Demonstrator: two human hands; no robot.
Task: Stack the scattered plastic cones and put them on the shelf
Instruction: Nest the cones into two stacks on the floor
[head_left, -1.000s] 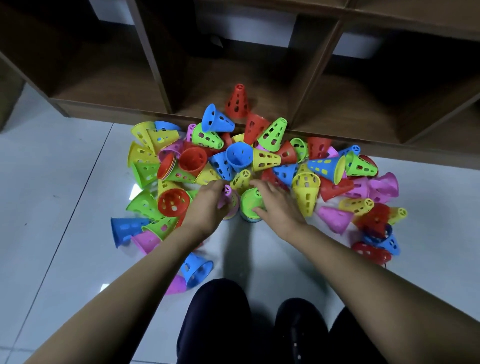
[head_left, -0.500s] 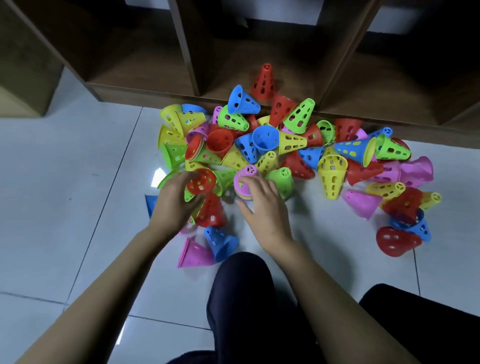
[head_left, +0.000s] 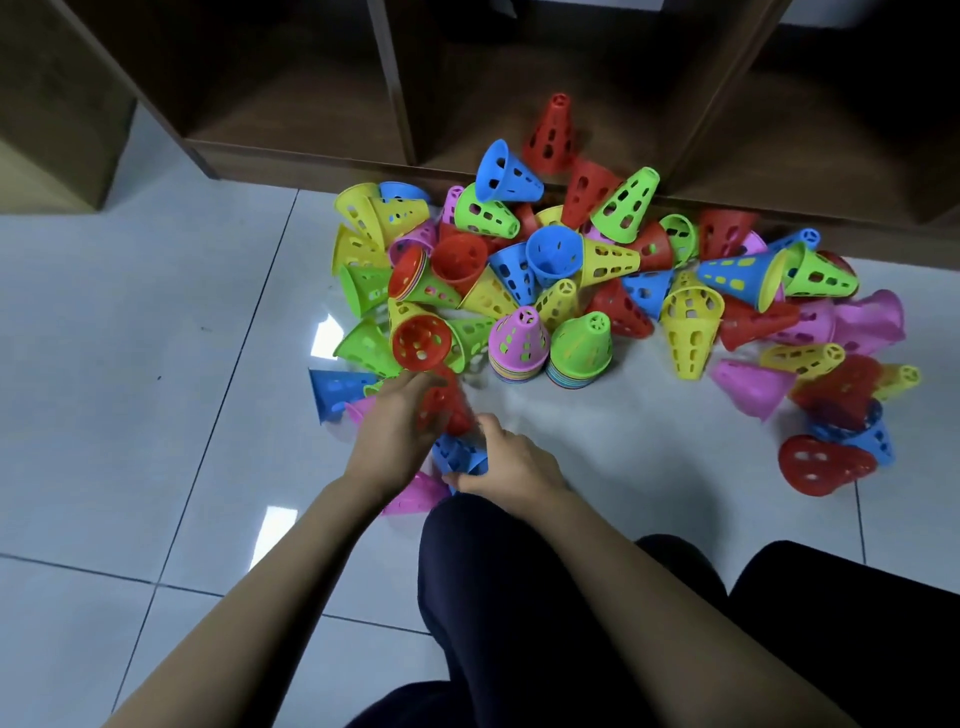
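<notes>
Left hand (head_left: 395, 436) has its fingers curled round a blurred red cone (head_left: 449, 402), right hand (head_left: 514, 465) grips a blue cone (head_left: 460, 452) just beside it, both low over the tile floor (head_left: 156, 312) near the person's knee. Scattered cones (head_left: 691, 327) lie heaped further off against the shelf (head_left: 311, 150), with a pink-topped stack (head_left: 519, 343) and a green-topped stack (head_left: 581, 348) upright side by side at the heap's near edge. One upright red cone (head_left: 549, 135) stands in the middle shelf bay.
</notes>
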